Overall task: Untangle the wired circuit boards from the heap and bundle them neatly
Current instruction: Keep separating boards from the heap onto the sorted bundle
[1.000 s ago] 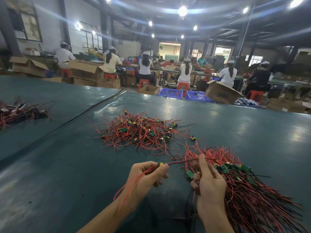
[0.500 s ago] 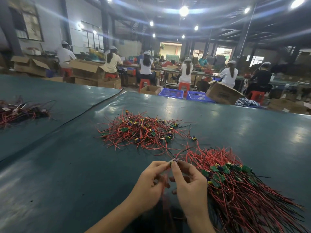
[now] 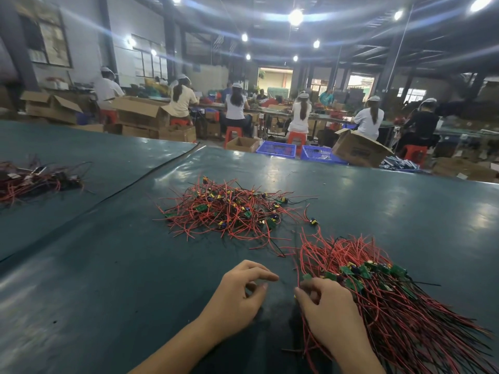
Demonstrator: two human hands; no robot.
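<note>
On the table (image 3: 81, 265), far left, lies a small wire pile (image 3: 35, 182). Mid-table sits the heap (image 3: 229, 211). Just nearer you, your left hand (image 3: 240, 295) shows fingers loosely curled, holding nothing. Your right hand (image 3: 329, 311) curls its fingers onto the bundle (image 3: 391, 306) at its left edge.

Factory assembly hall: capped workers (image 3: 236, 103) on red stools (image 3: 232, 133) at benches beyond the green table (image 3: 108, 265), cardboard boxes (image 3: 140, 112) alongside.
</note>
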